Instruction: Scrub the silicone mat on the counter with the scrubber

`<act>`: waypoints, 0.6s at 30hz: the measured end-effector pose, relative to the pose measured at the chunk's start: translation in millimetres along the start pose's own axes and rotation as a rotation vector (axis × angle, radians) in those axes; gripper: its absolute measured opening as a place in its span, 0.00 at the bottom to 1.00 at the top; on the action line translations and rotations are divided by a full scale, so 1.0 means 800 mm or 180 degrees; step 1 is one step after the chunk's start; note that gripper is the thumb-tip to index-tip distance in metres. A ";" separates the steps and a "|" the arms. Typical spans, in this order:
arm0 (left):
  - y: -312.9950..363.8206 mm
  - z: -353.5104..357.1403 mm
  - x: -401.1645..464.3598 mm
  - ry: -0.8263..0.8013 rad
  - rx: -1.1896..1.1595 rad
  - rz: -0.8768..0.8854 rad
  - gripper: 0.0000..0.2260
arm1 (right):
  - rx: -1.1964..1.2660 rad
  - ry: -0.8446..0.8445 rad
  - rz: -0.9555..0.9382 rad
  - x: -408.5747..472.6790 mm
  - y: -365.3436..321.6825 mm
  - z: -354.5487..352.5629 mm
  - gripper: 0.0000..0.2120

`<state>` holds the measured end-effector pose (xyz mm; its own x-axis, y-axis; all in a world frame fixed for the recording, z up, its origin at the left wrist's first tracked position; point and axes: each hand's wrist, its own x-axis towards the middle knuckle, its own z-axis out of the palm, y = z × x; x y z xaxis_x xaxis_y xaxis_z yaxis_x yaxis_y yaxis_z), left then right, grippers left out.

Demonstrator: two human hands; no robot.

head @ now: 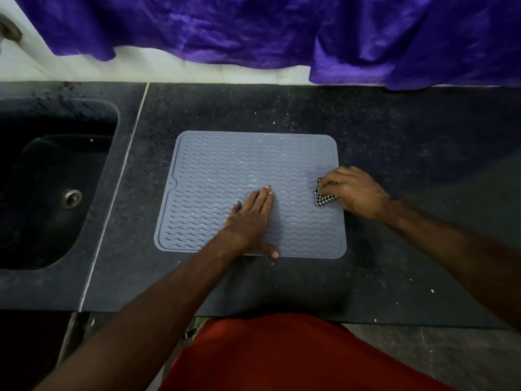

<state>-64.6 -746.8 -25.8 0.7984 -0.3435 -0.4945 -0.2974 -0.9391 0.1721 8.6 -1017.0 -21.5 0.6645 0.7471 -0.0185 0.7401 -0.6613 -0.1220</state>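
A grey silicone mat (225, 170) with wavy ridges lies flat on the dark stone counter (394, 131). My left hand (249, 220) presses flat on the mat's lower middle, fingers straight, thumb at the near edge. At the mat's right edge my right hand (356, 190) grips a black-and-white checkered scrubber (324, 198), which touches the mat. Most of the scrubber is hidden under my fingers.
A dark sink (36, 244) with a metal drain (72, 198) is set into the counter at the left. Purple cloth (282, 32) hangs over the white wall behind. The counter's front edge runs just before my red garment (282, 356).
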 end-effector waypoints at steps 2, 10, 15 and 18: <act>-0.002 0.001 0.001 -0.0010 -0.0136 0.0034 0.62 | 0.0038 0.0031 -0.0009 0.000 0.000 0.001 0.23; -0.073 -0.023 -0.022 0.0329 -0.0837 -0.0358 0.59 | 0.0363 -0.0346 0.0212 0.019 0.003 -0.010 0.15; -0.131 -0.013 -0.025 -0.0026 -0.0455 -0.0727 0.64 | 0.0676 -0.0588 0.0407 0.069 -0.007 -0.032 0.10; -0.137 -0.007 -0.024 -0.0080 -0.0416 -0.0703 0.65 | 0.0914 -0.0155 0.0332 0.107 -0.042 -0.033 0.12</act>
<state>-44.4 -637.4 -30.8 0.8227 -0.1311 -0.5532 -0.0457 -0.9852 0.1654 43.6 -932.7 7.5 0.7245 0.6831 -0.0924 0.6041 -0.6938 -0.3921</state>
